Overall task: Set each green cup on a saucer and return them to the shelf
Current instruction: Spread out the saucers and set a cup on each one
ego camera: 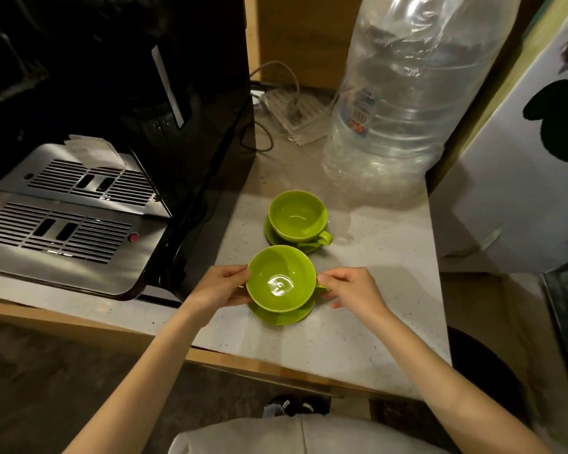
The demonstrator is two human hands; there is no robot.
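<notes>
A: What crowds the counter (pixel 358 329) around the 2 cups?

B: A black coffee machine (pixel 128 93) fills the left side, its 2 slotted steel drip trays (pixel 63 224) jutting toward the near edge. At the far right stands a big clear plastic water bottle (pixel 407 93), ribbed and crinkled, just beside the far cup (pixel 297 215). A white power strip (pixel 295 113) with cables lies in the far corner between machine and bottle.

A: And the cups themselves?

B: Both are glossy lime green, wide and shallow like bowls. The far cup sits on its saucer (pixel 304 245), handle pointing to the near right. The near cup (pixel 281 278) is above its own round saucer (pixel 284 314), on the pale speckled counter.

A: The hands?

B: The left hand (pixel 217 288) has fingers closed against the near cup's left wall. The right hand (pixel 351 288) pinches the handle side, fingertips together on it.
</notes>
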